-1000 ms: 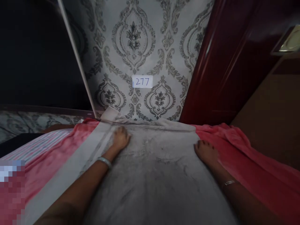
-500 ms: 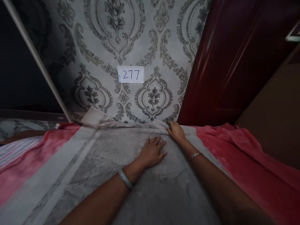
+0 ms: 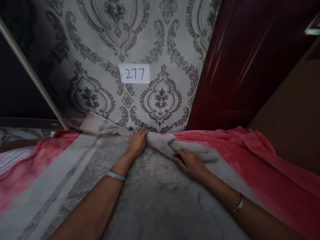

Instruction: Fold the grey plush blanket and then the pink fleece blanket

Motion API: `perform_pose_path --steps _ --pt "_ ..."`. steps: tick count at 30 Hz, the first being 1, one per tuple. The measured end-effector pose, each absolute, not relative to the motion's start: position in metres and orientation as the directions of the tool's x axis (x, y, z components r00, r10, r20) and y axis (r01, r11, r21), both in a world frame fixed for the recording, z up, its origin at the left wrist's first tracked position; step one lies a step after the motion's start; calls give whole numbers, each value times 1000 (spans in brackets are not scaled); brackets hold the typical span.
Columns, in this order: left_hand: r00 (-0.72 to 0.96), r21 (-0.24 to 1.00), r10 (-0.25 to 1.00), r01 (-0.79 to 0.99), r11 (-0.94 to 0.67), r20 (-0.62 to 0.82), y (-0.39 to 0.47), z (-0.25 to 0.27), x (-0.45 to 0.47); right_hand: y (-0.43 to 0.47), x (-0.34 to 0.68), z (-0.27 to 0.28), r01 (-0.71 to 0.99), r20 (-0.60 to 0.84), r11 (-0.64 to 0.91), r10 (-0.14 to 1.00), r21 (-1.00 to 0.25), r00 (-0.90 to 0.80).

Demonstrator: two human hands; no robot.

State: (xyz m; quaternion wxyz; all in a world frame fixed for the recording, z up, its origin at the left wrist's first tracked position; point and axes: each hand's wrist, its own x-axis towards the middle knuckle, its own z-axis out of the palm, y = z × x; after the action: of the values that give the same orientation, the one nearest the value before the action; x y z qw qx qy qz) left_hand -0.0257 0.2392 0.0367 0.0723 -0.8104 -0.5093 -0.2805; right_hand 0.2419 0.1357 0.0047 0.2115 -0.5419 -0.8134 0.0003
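A grey cloth [image 3: 155, 193], which looks like a soft towel or blanket with a pale striped border on the left, lies spread in front of me. Its far edge is bunched and turned up near the wall. My left hand [image 3: 137, 141] is closed over that far edge, left of the middle, a bracelet round its wrist. Farther right and closer to me, my right hand [image 3: 190, 162] has its fingers curled on the folded edge, gripping it. To the right of the left hand the edge rises in a rolled fold.
A pink-red plush blanket [image 3: 257, 166] lies beneath the cloth and shows on both sides. Behind stands a patterned wall [image 3: 160, 43] with a paper label [image 3: 134, 73] reading 277. A dark red panel [image 3: 232, 66] is at right; striped fabric [image 3: 15, 159] lies at far left.
My left hand has moved forward and left from lying flat to gripping the far edge. My right hand has pulled the edge back towards me, uncovering pink blanket by the wall.
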Motion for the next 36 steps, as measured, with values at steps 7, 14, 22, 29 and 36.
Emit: perform_pose_path --steps 7,14,22,29,36 --pt "342 328 906 850 -411 248 246 59 -45 158 252 18 949 314 84 949 -304 16" --pt "509 321 841 777 -541 186 253 68 -62 164 270 18 955 372 122 928 -271 -13" --pt "590 366 804 735 -571 69 245 72 -58 148 272 30 866 564 490 745 -100 -356" --pt "565 240 818 784 -573 107 241 90 -56 155 278 32 782 335 410 902 -470 -271" --pt "528 388 830 738 -553 179 221 135 -71 150 294 56 514 55 396 829 -761 -557"
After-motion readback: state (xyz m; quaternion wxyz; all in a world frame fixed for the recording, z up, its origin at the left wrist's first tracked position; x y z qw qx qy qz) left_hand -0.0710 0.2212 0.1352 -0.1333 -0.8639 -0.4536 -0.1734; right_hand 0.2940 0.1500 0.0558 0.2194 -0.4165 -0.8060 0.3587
